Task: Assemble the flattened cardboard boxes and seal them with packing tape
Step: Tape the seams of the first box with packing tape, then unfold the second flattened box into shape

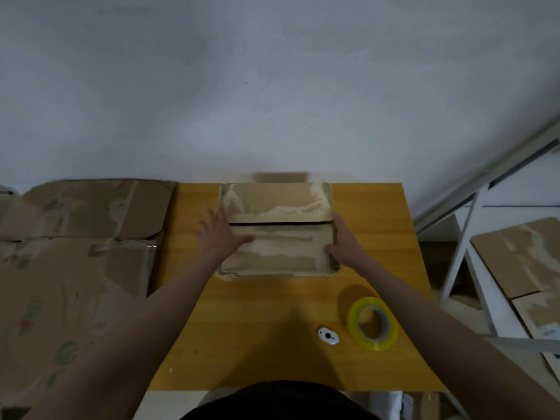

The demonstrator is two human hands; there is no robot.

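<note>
A worn brown cardboard box (277, 204) stands on the far half of the yellow wooden table (260, 322), its two top flaps folded down with a dark seam between them. My left hand (219, 231) presses on the box's left edge with fingers spread, the thumb lying on the near flap. My right hand (344, 241) clasps the box's right side, thumb on top. A roll of yellowish clear packing tape (372, 322) stands on edge at the table's near right, untouched.
A small white oval cutter (328, 335) lies beside the tape roll. Large flattened cardboard sheets (75, 237) are stacked left of the table. A white metal shelf (485, 237) at the right holds more flattened cardboard (521, 253). A grey wall rises behind.
</note>
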